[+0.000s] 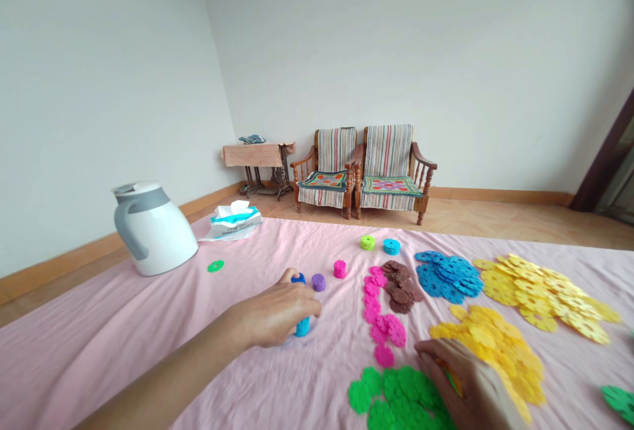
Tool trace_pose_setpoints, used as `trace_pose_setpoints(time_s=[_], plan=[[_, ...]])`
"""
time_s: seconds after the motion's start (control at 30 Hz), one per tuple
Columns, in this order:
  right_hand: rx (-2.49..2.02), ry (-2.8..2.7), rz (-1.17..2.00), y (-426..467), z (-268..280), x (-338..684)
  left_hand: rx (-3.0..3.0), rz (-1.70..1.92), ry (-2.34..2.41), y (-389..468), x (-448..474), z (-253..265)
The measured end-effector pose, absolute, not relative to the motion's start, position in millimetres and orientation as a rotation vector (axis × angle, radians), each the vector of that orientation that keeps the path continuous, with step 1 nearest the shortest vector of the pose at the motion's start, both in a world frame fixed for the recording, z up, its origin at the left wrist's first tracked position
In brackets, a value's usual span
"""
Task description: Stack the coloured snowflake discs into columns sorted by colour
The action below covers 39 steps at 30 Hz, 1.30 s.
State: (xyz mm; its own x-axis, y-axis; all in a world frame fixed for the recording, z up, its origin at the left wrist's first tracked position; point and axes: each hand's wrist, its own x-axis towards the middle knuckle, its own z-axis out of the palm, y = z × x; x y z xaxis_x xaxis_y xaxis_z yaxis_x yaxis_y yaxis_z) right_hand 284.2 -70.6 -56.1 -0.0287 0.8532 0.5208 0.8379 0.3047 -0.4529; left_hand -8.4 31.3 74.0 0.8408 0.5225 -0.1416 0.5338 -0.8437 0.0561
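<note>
My left hand point(284, 311) reaches over the cloth, its fingers curled around a short light blue stack of notched plastic discs point(302, 327). Just beyond its knuckles stands a dark blue disc stack point(298, 279), partly covered by the hand. A purple stack point(318, 282) and a pink stack point(339, 269) stand to its right. At the lower right, my right hand point(465, 377) is low between a green disc pile point(403, 397) and an orange-yellow disc pile point(495, 344). Its thumb and fingers are loosely stretched, with green and yellow showing between them; no held disc is discernible.
Pink loose discs point(375, 298), brown point(400, 285), blue point(448, 276) and yellow piles point(549, 291) cover the right side. Lime point(367, 242) and blue stacks point(391, 246) stand behind. A white jug point(158, 232), tissue box point(235, 218) and single green disc point(216, 265) are left.
</note>
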Motion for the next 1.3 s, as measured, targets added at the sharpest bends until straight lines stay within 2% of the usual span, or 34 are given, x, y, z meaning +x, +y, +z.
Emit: trace_pose_setpoints(time_s=[0.3, 0.67, 1.3], plan=[[-1.543, -1.872, 0.029, -68.2, -59.9, 285.7, 2.940, 0.004, 1.148, 26.7, -9.0, 62.0], [-1.540, -1.861, 0.045, -69.2, -61.4, 284.6, 2.954, -0.042, 1.333, 24.0, -2.0, 60.3], [-1.533, -1.890, -0.009, -69.3, -58.6, 285.1, 2.958, 0.013, 1.299, 25.0, -3.6, 51.3]])
